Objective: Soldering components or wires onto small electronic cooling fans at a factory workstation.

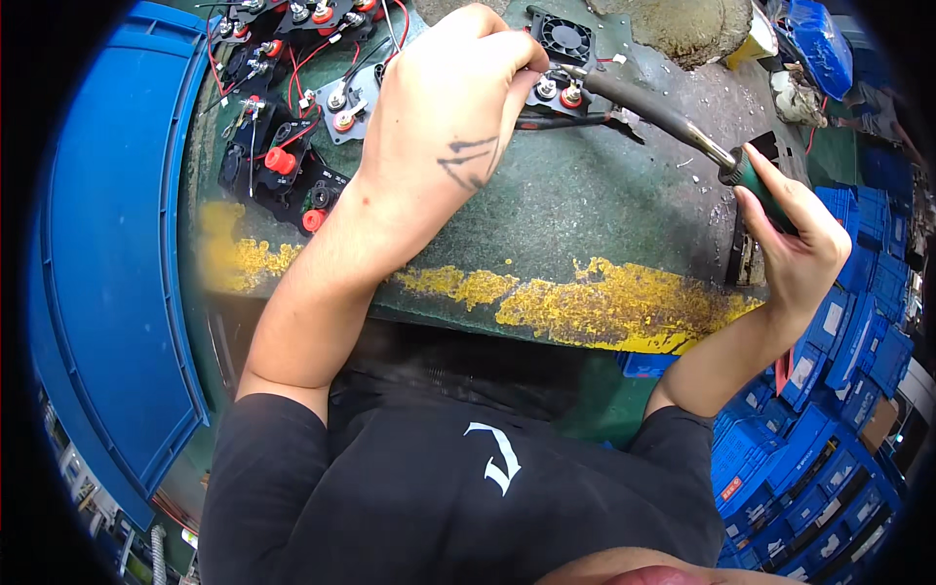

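My right hand (795, 229) grips the green handle (765, 190) of a soldering iron (648, 112) at the bench's right side. The iron's long metal barrel slants up and left, its tip close to a pair of metal terminals (569, 95), one with a red collar. Right above these terminals sits a small black fan (565, 37). My left hand (444, 107) reaches over the bench, its thumb and fingers pinched together beside the iron's tip. Whatever lies between those fingers is too small and hidden to make out.
Black panels with red knobs and red wires (283, 161) crowd the bench's left side. A worn green bench (585, 195) has a chipped yellow front edge (604, 302). A large blue bin (112, 244) stands left; stacked blue crates (809, 419) fill the right. A crusty brown lump (682, 29) lies at the back.
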The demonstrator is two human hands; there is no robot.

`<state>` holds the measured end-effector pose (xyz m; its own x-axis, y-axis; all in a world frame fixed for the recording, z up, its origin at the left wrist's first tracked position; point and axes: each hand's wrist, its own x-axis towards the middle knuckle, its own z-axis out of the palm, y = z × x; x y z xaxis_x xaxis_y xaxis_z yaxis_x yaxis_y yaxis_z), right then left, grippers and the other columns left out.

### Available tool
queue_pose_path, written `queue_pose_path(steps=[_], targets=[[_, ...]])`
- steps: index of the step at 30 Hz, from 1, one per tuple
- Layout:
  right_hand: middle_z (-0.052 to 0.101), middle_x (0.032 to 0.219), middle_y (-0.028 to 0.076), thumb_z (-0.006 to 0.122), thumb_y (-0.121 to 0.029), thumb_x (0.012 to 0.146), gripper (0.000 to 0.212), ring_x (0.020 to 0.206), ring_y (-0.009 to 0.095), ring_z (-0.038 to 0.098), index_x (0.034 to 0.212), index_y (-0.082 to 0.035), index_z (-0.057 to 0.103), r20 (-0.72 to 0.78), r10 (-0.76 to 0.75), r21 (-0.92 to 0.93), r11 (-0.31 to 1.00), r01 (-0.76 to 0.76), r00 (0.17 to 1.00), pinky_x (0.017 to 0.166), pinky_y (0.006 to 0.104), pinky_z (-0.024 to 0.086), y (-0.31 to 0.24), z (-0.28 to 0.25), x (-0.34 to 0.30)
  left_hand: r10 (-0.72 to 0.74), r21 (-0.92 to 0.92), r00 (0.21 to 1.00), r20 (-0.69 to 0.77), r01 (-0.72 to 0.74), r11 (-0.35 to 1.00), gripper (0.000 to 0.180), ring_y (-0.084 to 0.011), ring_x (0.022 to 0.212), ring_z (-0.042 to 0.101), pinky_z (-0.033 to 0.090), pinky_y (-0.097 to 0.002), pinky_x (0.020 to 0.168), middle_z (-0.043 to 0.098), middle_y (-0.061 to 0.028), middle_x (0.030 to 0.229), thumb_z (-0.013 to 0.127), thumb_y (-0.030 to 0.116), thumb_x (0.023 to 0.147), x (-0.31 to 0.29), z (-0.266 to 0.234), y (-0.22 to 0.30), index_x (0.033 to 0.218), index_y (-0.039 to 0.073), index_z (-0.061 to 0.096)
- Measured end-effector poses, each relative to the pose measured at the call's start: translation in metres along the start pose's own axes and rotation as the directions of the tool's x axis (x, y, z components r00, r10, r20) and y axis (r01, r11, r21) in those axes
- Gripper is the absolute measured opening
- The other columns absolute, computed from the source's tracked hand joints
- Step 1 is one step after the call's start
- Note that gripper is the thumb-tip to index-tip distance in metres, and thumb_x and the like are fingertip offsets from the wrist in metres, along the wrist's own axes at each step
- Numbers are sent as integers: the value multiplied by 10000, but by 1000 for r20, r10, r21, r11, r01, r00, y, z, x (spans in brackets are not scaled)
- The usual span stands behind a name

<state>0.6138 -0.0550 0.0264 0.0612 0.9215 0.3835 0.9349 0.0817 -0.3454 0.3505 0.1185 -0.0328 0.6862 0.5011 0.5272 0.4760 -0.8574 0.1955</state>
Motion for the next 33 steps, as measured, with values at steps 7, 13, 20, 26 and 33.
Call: queue_pose_path(steps=[7, 13, 20, 26, 33], targets=[[696, 774, 107, 872, 4, 755, 399, 669, 132, 634, 1147, -17, 801, -8, -13, -3, 1000, 13, 1000, 654, 253, 504, -2, 0, 1, 166, -286, 655, -737, -525, 802, 106, -333, 793, 665, 542, -396, 703, 640, -140, 862, 760, 20, 854, 9, 42, -26, 937, 39, 698], [717, 799, 120, 875, -6, 757, 400, 680, 141, 656, 1150, -23, 801, -2, -11, -14, 1000, 11, 1000, 668, 260, 517, -2, -1, 1, -126, -283, 990, -64, 103, 954, 107, -216, 782, 709, 553, -291, 713, 709, -90, 894, 765, 44, 890, -4, -11, -4, 996, 31, 775], [720, 799, 117, 876, -20, 762, 396, 669, 144, 649, 1151, -35, 804, 7, 16, -17, 1000, -16, 1000, 657, 254, 511, -4, -2, 2, -155, -317, 988, -4, 146, 937, 108, -235, 790, 717, 562, -303, 719, 719, -107, 909, 769, 54, 888, -2, -14, -2, 992, 24, 773], [710, 789, 117, 874, -22, 765, 395, 665, 146, 644, 1153, -35, 803, 18, 14, -19, 1000, -13, 1000, 653, 253, 507, -5, -2, 2, -112, -262, 993, -37, 98, 960, 103, -259, 815, 726, 569, -324, 733, 717, -110, 909, 771, 50, 883, -2, -8, -1, 982, 25, 767], [705, 785, 116, 875, -25, 765, 399, 663, 144, 641, 1157, -37, 803, 19, 8, -10, 1000, -8, 1000, 653, 253, 507, -5, 0, 1, -128, -261, 992, -7, 122, 958, 103, -273, 820, 725, 570, -330, 738, 716, -112, 910, 770, 51, 883, -4, -8, -1, 983, 29, 766]])
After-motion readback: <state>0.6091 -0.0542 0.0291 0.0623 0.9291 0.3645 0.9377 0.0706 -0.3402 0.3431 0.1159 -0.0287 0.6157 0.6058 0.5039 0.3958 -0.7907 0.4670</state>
